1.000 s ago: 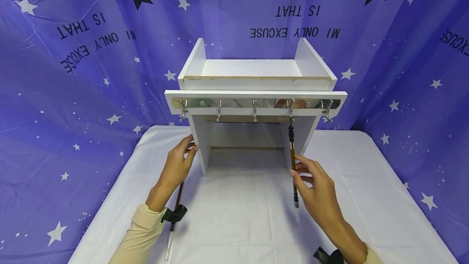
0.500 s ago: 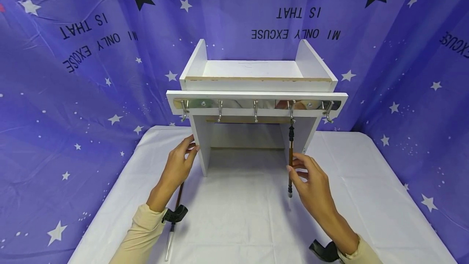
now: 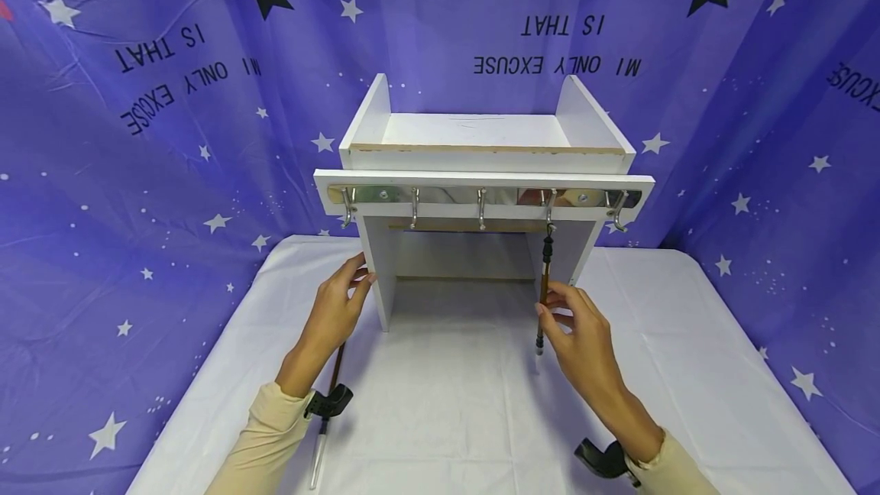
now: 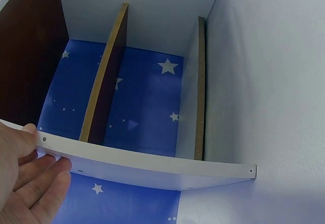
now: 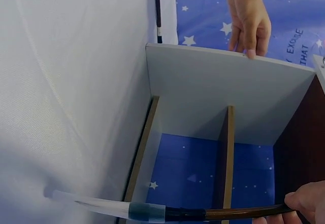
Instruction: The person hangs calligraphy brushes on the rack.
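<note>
A white wooden shelf unit (image 3: 481,159) stands on the table with a metal hook rail (image 3: 447,195) along its front. From the second hook from the right (image 3: 551,208) hangs a calligraphy brush (image 3: 545,275) with a brown handle, black ends and a clear cap. My right hand (image 3: 584,342) pinches its handle; in the right wrist view the brush (image 5: 185,214) slants across with its capped tip to the left. My left hand (image 3: 333,308) holds the front edge of the left side panel (image 4: 147,158), thumb on the edge and fingers on the outer side.
Another capped brush (image 3: 320,449) lies on the white-covered table (image 3: 440,418) at the left, partly hidden under my left wrist. A purple star-printed curtain (image 3: 165,212) hangs behind and at both sides. Two inner shelf boards (image 4: 105,71) show inside the unit.
My right hand has moved slightly up and left, and the lower end of the hanging brush has swung the same way, toward the unit. The left hand keeps its place on the panel.
</note>
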A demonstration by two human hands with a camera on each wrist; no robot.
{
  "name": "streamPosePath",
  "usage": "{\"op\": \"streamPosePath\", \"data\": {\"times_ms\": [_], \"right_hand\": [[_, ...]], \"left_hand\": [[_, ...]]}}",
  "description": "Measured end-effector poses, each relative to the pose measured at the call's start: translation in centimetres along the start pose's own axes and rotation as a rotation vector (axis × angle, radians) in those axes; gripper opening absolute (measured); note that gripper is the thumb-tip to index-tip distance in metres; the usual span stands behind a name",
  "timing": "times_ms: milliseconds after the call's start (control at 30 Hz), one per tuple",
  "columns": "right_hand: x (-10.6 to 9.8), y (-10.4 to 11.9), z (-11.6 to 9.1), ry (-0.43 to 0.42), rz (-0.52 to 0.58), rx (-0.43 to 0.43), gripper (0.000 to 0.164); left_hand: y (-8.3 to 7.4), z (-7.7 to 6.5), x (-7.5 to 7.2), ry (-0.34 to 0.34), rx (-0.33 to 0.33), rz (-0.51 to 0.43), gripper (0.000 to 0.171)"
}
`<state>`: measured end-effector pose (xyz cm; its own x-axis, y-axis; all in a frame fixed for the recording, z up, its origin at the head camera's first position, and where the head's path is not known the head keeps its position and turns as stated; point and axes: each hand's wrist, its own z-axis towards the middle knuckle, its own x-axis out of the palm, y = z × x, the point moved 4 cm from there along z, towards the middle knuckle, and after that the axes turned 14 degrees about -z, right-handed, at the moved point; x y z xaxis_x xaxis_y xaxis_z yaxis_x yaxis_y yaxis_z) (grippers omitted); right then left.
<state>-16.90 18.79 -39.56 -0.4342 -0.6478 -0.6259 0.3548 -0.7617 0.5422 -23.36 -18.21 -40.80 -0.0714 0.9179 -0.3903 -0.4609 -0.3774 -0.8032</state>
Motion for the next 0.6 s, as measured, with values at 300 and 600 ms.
{"op": "streamPosePath", "data": {"times_ms": [300, 600], "right_hand": [[0.8, -0.2, 0.7, 0.003, 0.014, -0.013, 0.030], [1.4, -0.2, 1.3, 0.003, 0.046, -0.024, 0.028]], "left_hand": [[-0.1, 0.0, 0.0, -0.004, 0.016, -0.001, 0.040], [-0.1, 0.0, 0.0, -0.003, 0.022, -0.006, 0.041]]}}
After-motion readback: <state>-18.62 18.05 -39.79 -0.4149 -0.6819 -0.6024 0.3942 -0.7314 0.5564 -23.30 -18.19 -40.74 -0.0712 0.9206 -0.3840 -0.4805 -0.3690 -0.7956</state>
